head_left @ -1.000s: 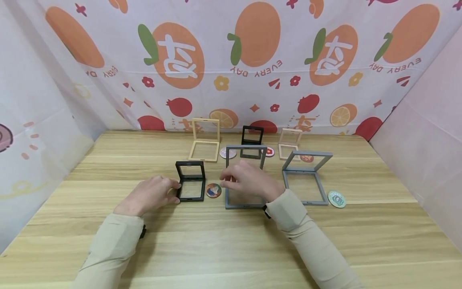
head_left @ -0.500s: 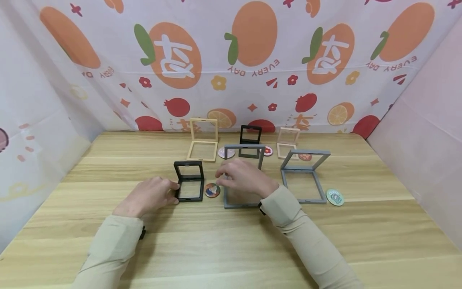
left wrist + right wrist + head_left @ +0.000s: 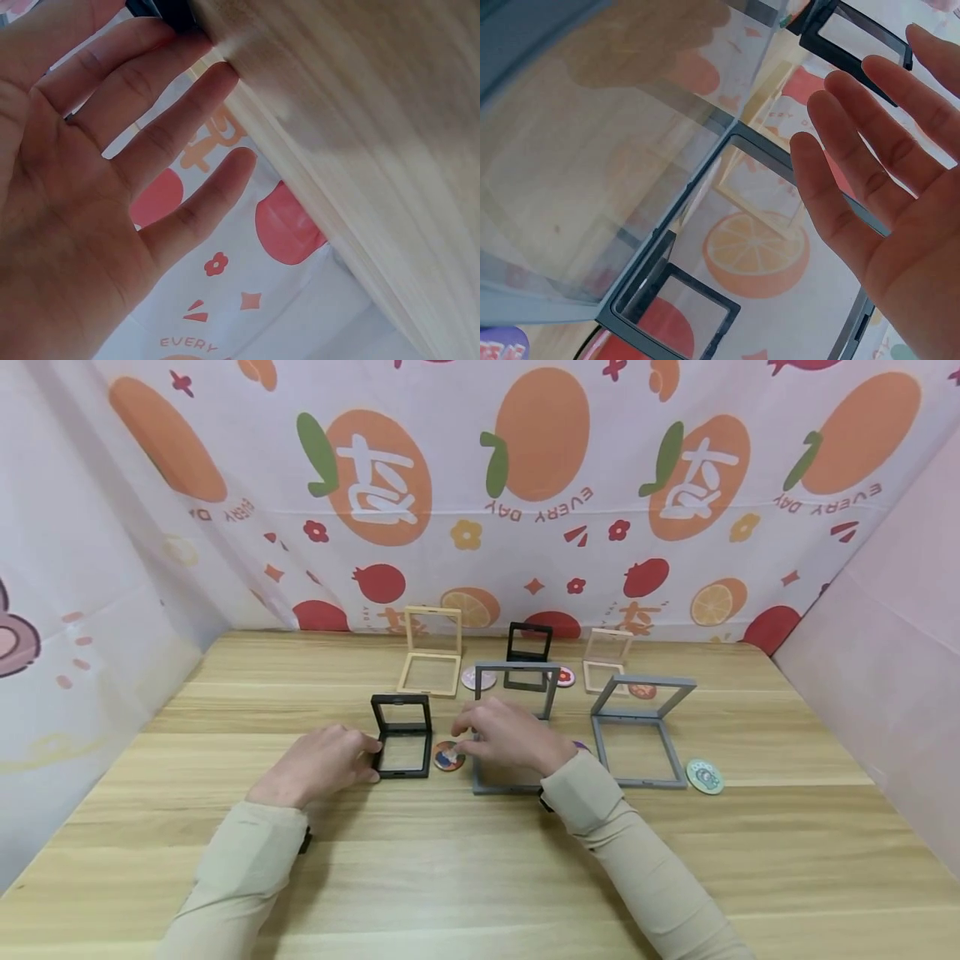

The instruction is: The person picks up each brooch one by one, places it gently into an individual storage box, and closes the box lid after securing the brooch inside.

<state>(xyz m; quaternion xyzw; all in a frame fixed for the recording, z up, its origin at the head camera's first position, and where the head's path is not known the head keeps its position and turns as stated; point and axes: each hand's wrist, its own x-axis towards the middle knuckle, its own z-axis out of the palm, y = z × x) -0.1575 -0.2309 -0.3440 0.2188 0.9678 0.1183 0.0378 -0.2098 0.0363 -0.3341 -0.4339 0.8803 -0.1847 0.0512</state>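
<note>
In the head view my left hand (image 3: 318,764) rests at the left edge of a small black display frame (image 3: 405,774), which stands unfolded on the table. Its thumb and forefinger touch that edge, and the left wrist view shows the other fingers (image 3: 176,131) extended. Just right of the frame lies a round badge with a colourful picture (image 3: 447,758). My right hand (image 3: 510,735) reaches over a large grey display frame (image 3: 517,667), its thumb tip overlapping the badge's right edge. Loosely extended fingers (image 3: 836,195) show in the right wrist view, holding nothing.
A second grey frame (image 3: 641,782) stands at the right beside a green badge (image 3: 705,776). Behind are a yellow frame (image 3: 433,653), a black frame (image 3: 530,627) and a pink frame (image 3: 609,632). A purple badge (image 3: 502,343) lies near the large grey frame.
My right hand has shifted slightly left, its thumb now reaching the picture badge's edge. A purple badge shows beside the right wrist. The left hand stays at the black frame.
</note>
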